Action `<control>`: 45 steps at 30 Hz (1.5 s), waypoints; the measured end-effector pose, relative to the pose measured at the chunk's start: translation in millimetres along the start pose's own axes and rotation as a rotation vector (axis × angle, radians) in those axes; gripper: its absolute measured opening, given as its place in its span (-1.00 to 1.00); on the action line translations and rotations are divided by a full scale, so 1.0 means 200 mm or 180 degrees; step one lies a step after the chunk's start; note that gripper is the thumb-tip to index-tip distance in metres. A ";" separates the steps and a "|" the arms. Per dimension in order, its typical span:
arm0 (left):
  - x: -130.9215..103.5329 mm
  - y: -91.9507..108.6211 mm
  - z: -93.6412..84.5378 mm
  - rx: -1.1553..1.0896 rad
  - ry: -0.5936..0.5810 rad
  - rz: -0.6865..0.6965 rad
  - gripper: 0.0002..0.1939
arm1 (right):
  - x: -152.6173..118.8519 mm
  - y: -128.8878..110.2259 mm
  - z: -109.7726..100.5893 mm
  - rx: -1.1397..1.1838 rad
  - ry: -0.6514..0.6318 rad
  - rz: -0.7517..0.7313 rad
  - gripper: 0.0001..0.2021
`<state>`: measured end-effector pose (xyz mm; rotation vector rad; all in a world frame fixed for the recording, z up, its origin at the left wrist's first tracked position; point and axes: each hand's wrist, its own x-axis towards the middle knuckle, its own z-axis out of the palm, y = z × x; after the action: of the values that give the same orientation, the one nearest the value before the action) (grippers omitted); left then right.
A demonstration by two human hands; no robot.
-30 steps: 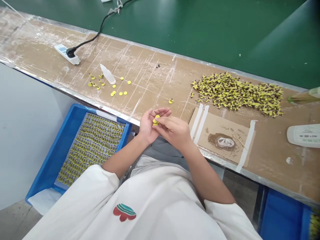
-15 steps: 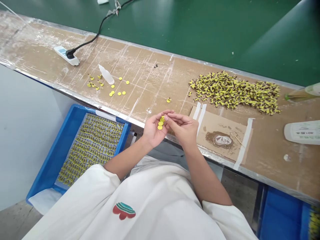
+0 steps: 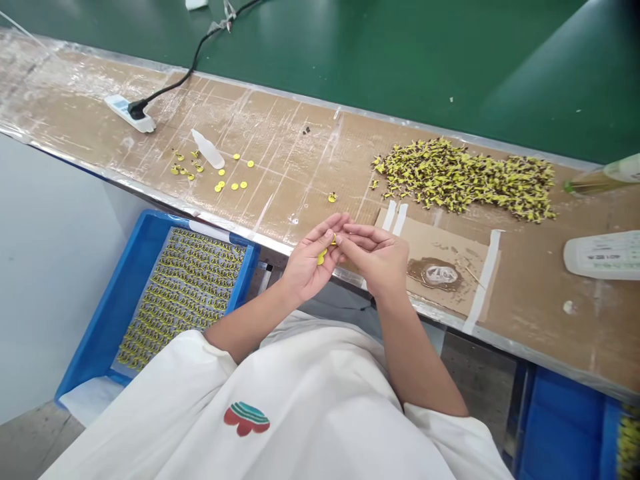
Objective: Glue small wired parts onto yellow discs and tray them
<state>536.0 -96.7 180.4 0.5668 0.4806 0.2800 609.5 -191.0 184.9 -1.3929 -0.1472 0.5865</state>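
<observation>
My left hand [image 3: 306,265] is cupped palm up at the bench's front edge, holding a few yellow discs [image 3: 321,257], its thumb now over them. My right hand [image 3: 383,260] meets it from the right, thumb and finger pinched on one yellow disc [image 3: 335,238] at the left fingertips. Just beyond them a yellow disc with a small dark piece on it [image 3: 333,197] lies on the bench. More yellow discs [image 3: 235,187] lie to the left beside a white squeeze bottle [image 3: 208,149]. A big heap of small yellow and dark pieces [image 3: 465,177] is at the right.
A cardboard sheet [image 3: 425,233] with a wet glue patch [image 3: 441,275] is taped right of my hands. Further right lies a white bottle [image 3: 603,255]. A power strip [image 3: 130,113] is at the left; a blue tray [image 3: 100,313] of yellow pieces sits below the bench.
My left thumb has closed in over the discs, which are now partly covered. My right hand has shifted slightly right, and one disc is between the fingertips.
</observation>
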 end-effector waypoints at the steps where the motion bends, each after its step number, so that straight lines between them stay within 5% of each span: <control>1: 0.00 0.00 0.00 0.0021 -0.0020 0.0002 -0.75 | 0.00 0.00 0.00 0.0009 0.0007 0.0006 -0.50; 10: 0.03 -0.02 -0.01 -0.0185 0.0095 -0.0456 -0.76 | 0.02 0.03 -0.04 0.0411 0.0185 0.0302 -0.47; 14: 0.04 -0.04 -0.02 -0.0219 0.0106 -0.0316 -0.83 | 0.02 0.02 -0.07 0.0698 0.0262 0.0541 -0.45; 20: 0.03 -0.09 -0.02 0.0142 -0.0254 -0.0160 -0.72 | -0.02 0.01 -0.08 0.1363 0.0298 0.1126 -0.42; 24: 0.04 -0.11 0.00 0.0132 -0.0358 -0.0208 -0.77 | -0.08 0.01 -0.08 0.1384 0.0242 0.0974 -0.46; 30: 0.06 -0.08 0.04 0.0611 -0.1004 -0.0694 -0.68 | -0.14 -0.03 -0.20 0.1339 -0.0133 0.0922 -0.42; 36: 0.12 -0.11 0.08 0.0742 -0.1140 -0.0947 -0.65 | -0.17 -0.03 -0.22 0.1928 0.0360 0.0961 -0.44; 42: 0.22 -0.08 0.18 0.0115 -0.1059 -0.1297 -0.78 | -0.23 -0.14 -0.34 0.0386 0.0554 0.0144 -0.42; 45: 0.33 -0.04 0.23 -0.0015 -0.1070 -0.1478 -0.86 | -0.14 -0.21 -0.55 -0.1041 0.1450 -0.0896 -0.65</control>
<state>616.5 -98.5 185.6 0.4702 0.2731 -0.2548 646.8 -303.5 209.4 -1.7507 -0.0710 0.0006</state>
